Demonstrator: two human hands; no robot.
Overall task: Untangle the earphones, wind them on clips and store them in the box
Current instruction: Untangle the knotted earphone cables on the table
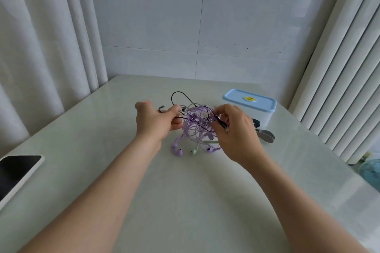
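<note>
head view: right hand (pixel 236 131) partly hides clips (pixel 267 137); phone (pixel 17 172) left.

The tangled earphones (pixel 197 127) mix lilac, black and pale green cords. Right of them, the box (pixel 255 109) is white, its lid (pixel 249 99) light blue with a yellow sticker (pixel 249 99).

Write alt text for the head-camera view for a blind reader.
A left hand and right hand grip a tangle of purple, black and green earphones at a pale table. A blue-lidded box and clips lie right, a phone left.
</note>
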